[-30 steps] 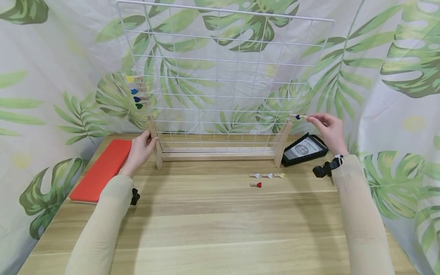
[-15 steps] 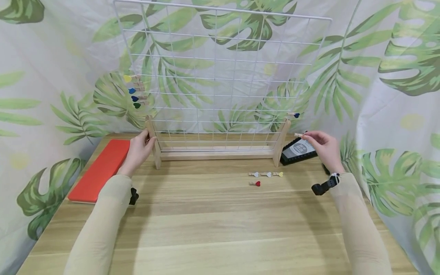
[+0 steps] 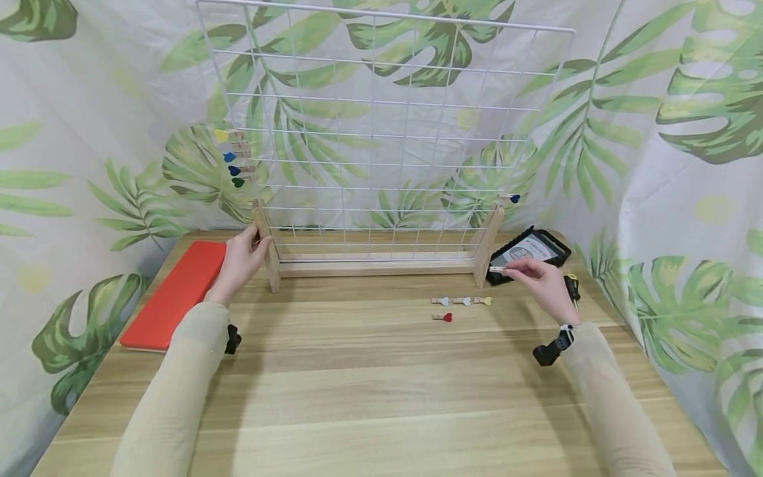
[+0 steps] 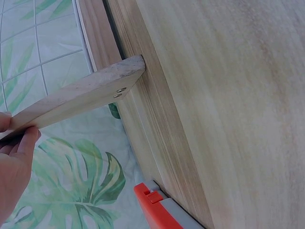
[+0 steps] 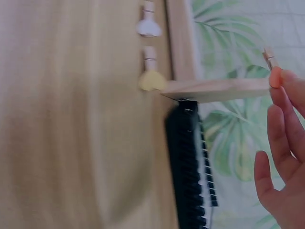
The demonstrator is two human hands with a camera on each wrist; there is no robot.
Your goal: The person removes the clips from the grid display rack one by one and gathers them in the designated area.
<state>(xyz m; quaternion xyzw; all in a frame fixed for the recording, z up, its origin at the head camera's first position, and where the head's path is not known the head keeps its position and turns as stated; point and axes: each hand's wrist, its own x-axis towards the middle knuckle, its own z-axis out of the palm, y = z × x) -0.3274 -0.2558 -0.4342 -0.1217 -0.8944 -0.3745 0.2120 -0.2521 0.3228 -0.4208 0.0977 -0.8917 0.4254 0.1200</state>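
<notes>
Left of the wire grid (image 3: pixel 381 126), a red pad (image 3: pixel 175 295) lies along the table's (image 3: pixel 369 391) left edge. Just beside it, the left hand (image 3: pixel 238 262) grips the grid's left wooden foot (image 3: pixel 266 248), fingers (image 4: pixel 21 152) curled round the upright; the left wrist view shows that foot reaching to the table's back edge. Four heart pegs (image 3: pixel 232 158) hang on the grid's left border. Before the grid's base, the table lies broad and bare toward the near edge. Near the grid's right foot (image 3: pixel 487 245), three pegs (image 3: pixel 461 302) lie in a row with a red-hearted peg (image 3: pixel 444 318) just below them. Right of that foot, the right hand (image 3: pixel 539 278) pinches a small wooden peg (image 3: pixel 497 269) between thumb and fingertips, low over a black tray (image 3: pixel 536 248) at the table's right back corner. One blue-hearted peg (image 3: pixel 511 198) sits on the grid's right border, above that foot.
</notes>
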